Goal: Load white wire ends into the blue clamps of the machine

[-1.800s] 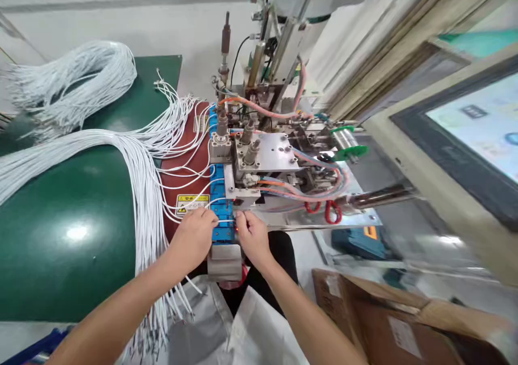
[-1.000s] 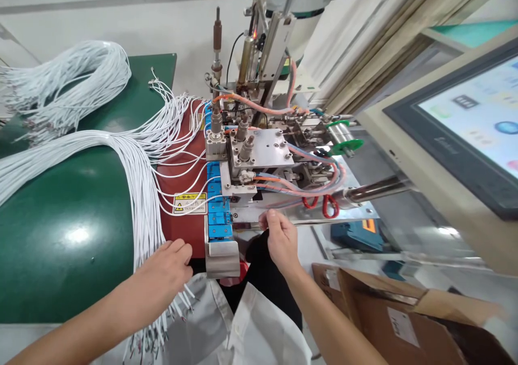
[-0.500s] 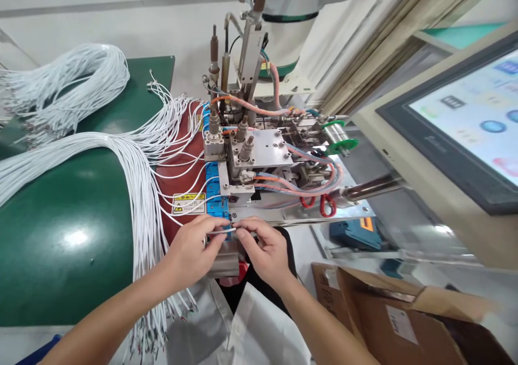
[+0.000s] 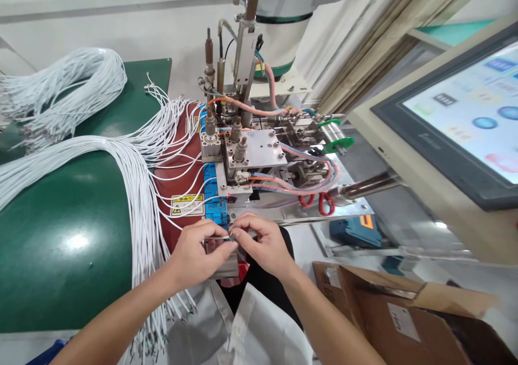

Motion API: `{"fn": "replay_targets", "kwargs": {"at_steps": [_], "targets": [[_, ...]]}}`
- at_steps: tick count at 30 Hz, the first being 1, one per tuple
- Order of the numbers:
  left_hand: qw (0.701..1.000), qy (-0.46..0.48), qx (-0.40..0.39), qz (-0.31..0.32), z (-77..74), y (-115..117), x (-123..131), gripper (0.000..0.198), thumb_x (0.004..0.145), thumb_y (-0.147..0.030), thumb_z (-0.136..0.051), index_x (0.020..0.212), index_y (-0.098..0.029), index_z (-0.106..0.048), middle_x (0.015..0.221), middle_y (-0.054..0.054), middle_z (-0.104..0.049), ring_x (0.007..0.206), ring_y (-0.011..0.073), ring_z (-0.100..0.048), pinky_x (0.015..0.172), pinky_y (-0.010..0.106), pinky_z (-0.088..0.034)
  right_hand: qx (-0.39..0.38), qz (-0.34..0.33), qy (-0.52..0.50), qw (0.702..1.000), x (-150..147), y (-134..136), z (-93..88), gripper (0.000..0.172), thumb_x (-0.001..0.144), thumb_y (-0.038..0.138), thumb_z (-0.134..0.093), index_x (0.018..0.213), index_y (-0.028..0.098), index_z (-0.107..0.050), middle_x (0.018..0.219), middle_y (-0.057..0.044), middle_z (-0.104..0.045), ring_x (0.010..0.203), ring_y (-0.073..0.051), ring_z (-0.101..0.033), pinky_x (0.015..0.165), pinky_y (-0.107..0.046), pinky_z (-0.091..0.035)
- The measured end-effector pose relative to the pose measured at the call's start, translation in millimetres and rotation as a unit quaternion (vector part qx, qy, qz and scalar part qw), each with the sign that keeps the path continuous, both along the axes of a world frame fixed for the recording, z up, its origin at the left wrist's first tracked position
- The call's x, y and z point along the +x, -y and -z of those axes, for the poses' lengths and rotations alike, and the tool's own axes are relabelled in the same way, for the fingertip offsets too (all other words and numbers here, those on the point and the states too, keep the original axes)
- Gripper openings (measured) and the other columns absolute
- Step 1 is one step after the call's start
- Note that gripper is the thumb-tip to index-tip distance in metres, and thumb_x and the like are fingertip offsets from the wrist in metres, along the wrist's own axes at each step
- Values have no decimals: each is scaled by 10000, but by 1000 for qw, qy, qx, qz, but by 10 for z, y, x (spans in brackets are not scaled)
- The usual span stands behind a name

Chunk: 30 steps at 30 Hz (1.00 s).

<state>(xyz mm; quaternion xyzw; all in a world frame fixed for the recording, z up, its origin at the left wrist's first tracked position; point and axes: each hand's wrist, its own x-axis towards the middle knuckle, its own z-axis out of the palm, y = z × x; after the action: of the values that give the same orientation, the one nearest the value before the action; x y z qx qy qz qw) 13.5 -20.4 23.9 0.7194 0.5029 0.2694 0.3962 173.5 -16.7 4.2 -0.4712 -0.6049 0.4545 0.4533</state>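
Observation:
Between my fingers is one white cable [image 4: 218, 238], its end at the front of the machine. My left hand [image 4: 198, 251] is closed, pinching the cable just behind the end. My right hand [image 4: 263, 244] is closed too, thumb and forefinger pressed on the cable's tip; the fine wires there are mostly hidden. Right behind my hands runs a row of blue clamps [image 4: 216, 212] with white cables leading into them. A thick bundle of white cables [image 4: 140, 214] drapes over the table edge left of my left hand.
The machine [image 4: 259, 149] carries metal cylinders, hoses and a green solder-wire spool [image 4: 335, 136]. A coiled cable bundle [image 4: 89, 79] lies on the green table [image 4: 52, 262]. At right are a touch screen [image 4: 465, 111] and an open cardboard box [image 4: 376, 305].
My right hand has shifted slightly left, its fingertips closing over the cable's tip, which showed before. My left hand keeps its pinch. The whole view has shifted slightly.

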Motion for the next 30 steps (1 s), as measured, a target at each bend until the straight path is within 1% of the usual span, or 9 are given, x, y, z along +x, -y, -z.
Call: {"fn": "replay_targets", "kwargs": {"at_steps": [3,8,14,17,20,22,24,27,30], "targets": [[1000,-1,9,-14,35,7,10,171,690,-322,-670,672,-158,-624,648,5,-568,535,95,-473,509,214,-401,-15,-25,0,1000,17,-16,-11,120,734,165,-558,641,178,-633,634,-14,-611,614,-134,-565,598,-260,-450],[999,34,17,18,74,-1,-23,133,805,-226,-548,765,-172,-662,744,29,-605,684,117,-553,637,219,-443,6,-28,-53,998,21,17,37,150,795,211,-517,781,182,-664,760,-44,-632,722,-150,-597,664,-278,-475],[998,8,12,62,68,-8,-45,243,855,-196,-438,717,-161,-635,741,31,-576,694,120,-535,648,225,-439,65,14,45,997,-26,31,-72,113,740,163,-566,646,180,-628,675,-32,-602,646,-140,-563,622,-268,-460],[998,42,-34,-16,95,-1,-32,167,834,-241,-479,845,-175,-631,802,32,-623,737,135,-567,685,238,-455,58,41,58,996,-51,26,-115,124,755,189,-553,645,183,-609,678,-27,-593,651,-141,-548,627,-268,-443],[988,89,-80,-100,114,-1,-23,157,790,-291,-541,822,-163,-626,732,16,-632,665,128,-563,635,228,-458,-28,43,-42,998,-85,28,-79,156,793,242,-516,692,178,-617,692,-19,-586,648,-131,-548,609,-249,-445],[984,100,-99,-111,105,-8,-20,163,775,-293,-553,761,-150,-629,648,3,-604,598,113,-533,577,213,-444,-74,38,-110,990,-114,36,-30,174,801,268,-502,718,178,-626,695,-13,-587,638,-125,-549,597,-240,-452],[982,109,-108,-112,80,-17,-18,159,769,-278,-552,741,-144,-632,600,-7,-579,555,101,-510,536,201,-430,-90,38,-140,985,-140,46,10,160,786,276,-524,722,178,-633,713,-16,-593,651,-128,-556,602,-242,-457],[982,115,-107,-105,44,-29,-19,161,768,-263,-542,716,-143,-637,580,-14,-569,535,94,-502,522,193,-428,-79,47,-120,989,-154,46,14,112,744,256,-586,686,174,-634,714,-21,-591,653,-132,-560,597,-247,-457],[985,110,-105,-88,37,-35,-29,166,772,-258,-533,720,-146,-644,598,-11,-588,534,92,-507,529,193,-431,-43,50,-55,996,-139,28,-33,87,718,206,-612,641,175,-634,684,-20,-591,631,-129,-551,579,-245,-444]]}}
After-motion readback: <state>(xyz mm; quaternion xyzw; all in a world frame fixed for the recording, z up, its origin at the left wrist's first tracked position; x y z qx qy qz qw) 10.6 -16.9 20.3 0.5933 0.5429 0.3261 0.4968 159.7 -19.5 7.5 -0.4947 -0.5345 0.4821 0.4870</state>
